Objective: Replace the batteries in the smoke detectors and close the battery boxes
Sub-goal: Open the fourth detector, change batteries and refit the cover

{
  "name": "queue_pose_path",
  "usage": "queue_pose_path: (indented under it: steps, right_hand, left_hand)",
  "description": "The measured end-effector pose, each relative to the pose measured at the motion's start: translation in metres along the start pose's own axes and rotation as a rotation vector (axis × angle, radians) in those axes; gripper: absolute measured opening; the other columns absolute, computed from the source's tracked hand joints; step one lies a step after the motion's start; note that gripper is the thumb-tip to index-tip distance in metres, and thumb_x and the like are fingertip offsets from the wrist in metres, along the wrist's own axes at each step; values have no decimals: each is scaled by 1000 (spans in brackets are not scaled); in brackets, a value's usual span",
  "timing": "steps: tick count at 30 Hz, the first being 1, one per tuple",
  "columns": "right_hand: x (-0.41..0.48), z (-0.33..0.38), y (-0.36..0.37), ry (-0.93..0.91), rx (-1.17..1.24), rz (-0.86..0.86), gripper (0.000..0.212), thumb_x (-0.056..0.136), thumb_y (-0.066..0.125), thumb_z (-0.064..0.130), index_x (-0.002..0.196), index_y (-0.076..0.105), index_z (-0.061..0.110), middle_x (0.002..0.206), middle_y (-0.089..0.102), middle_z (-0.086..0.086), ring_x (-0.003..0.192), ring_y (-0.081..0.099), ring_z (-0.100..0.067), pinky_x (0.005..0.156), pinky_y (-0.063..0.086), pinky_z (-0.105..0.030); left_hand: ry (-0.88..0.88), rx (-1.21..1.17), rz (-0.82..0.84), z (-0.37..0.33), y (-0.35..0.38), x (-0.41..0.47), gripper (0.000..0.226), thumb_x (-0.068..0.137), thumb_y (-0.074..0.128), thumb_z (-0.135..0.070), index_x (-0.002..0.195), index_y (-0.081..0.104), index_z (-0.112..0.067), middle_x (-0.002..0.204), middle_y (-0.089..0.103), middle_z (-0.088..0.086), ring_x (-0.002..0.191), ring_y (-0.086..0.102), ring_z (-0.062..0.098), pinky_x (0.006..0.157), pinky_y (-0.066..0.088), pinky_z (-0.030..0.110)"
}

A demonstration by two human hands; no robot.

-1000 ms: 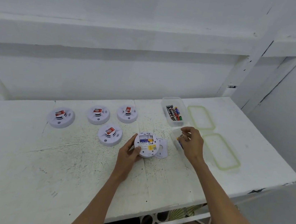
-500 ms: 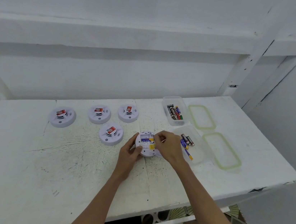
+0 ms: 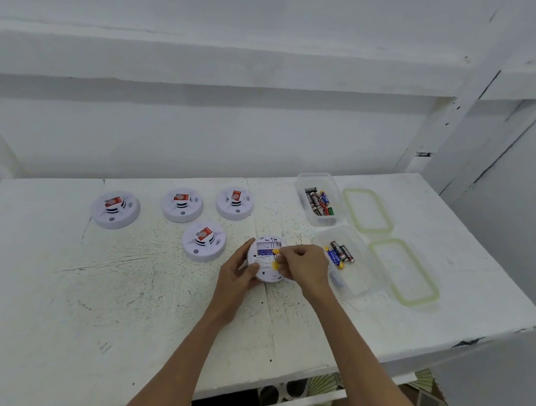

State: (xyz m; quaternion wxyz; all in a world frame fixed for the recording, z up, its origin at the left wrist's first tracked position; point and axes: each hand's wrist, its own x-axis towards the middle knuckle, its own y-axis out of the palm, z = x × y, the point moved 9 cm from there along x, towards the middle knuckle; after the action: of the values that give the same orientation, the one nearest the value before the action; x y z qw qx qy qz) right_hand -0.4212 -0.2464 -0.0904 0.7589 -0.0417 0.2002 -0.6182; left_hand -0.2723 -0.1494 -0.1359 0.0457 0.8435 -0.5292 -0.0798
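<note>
Smoke detectors [image 3: 203, 241]: five. Clear battery boxes [image 3: 323, 222]: two. Green-rimmed lids [image 3: 367, 211]: two. Bench [image 3: 77, 297]: one. Batteries [image 3: 342, 251]: several per box, too bunched to count.

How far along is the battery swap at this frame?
Done: unclear; four detectors sit face up, untouched or finished, can't tell. In hand: left hand holds a flipped detector, right hand pinches what looks like a battery at its open bay. Left: both boxes open, lids beside them.
</note>
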Motion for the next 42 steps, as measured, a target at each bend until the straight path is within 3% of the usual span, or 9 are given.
queue_pose_path:
  steps: [5,11,15,21,23,31,36,42]
  right_hand:
    - [2,-6,-1,120,95,-34,22,87,72,15,76,75,-4,67,73,-15,52,65,-18,64,62,-33]
    - [1,-11,-2,119,-10,-179,31,80,80,34,59,74,12,54,70,-3,55,72,-19,70,62,-36]
    - [0,-6,0,138,2,-174,28,79,80,32,62,75,9,56,71,-3,56,72,-18,72,62,-37]
    - [-3,3,-1,100,1,-120,19,80,75,26,82,73,7,64,74,-2,57,71,-13,74,62,-36]
    - [-4,7,-6,49,-14,-113,16,81,73,25,78,75,9,64,73,-2,59,70,-13,74,62,-35]
    - [-4,26,-62,-116,-7,-276,6,81,71,23,80,72,17,71,73,4,68,72,-16,71,56,-27]
    - [6,11,-99,-79,-47,-369,9,78,68,25,83,73,19,76,73,7,82,69,-12,84,53,-29]
    - [17,-16,-110,21,-179,-339,10,79,67,15,82,75,12,83,74,2,84,65,-15,73,48,-26]
  left_hand:
    - [-8,-6,20,3,0,0,53,103,57,-1,152,50,-19,141,66,0,122,68,22,96,60,45]
    - [2,-11,28,0,1,0,54,102,57,1,151,50,-19,142,64,0,120,69,19,90,61,35]
    - [-7,-25,29,3,-1,1,54,102,56,1,152,49,-18,142,65,1,124,67,23,98,59,45]
    - [-10,-31,19,1,-1,0,51,103,57,-2,151,50,-19,140,66,1,124,67,25,99,59,47]
    - [-9,-25,16,2,-1,0,51,103,57,-3,151,50,-19,140,67,1,124,67,24,99,59,48]
    - [-11,-22,17,2,0,0,51,104,58,-5,151,50,-22,143,65,-2,127,66,22,97,60,44]
    - [-20,-12,18,4,-2,1,52,103,58,-6,152,49,-21,144,64,-3,129,64,22,98,59,47]
    - [-21,-11,19,4,-1,1,51,103,59,-6,151,51,-22,144,64,-3,129,64,23,98,59,49]
